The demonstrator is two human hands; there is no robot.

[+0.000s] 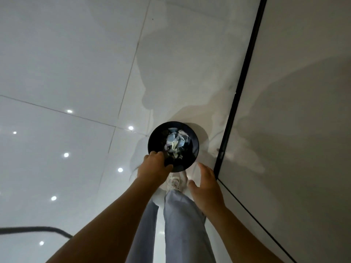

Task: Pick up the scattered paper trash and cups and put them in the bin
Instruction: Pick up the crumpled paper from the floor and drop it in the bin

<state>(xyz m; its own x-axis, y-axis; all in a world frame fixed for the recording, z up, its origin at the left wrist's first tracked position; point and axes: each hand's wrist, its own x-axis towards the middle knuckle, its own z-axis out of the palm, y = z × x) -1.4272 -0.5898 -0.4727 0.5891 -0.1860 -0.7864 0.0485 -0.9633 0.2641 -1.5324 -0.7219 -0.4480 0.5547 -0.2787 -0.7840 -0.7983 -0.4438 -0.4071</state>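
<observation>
Bin [193, 147] upright on floor [76, 73], mouth facing up, crumpled paper [175, 143] inside. Left hand [154, 166] grip curled over the near rim; right hand [206, 184] spread, holding nothing.

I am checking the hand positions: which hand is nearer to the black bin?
Left. The left hand grips the near rim of the black bin; the right hand hovers open beside it, not touching.

Head-worn view — steeply downward, close over the bin [193, 149]
</observation>
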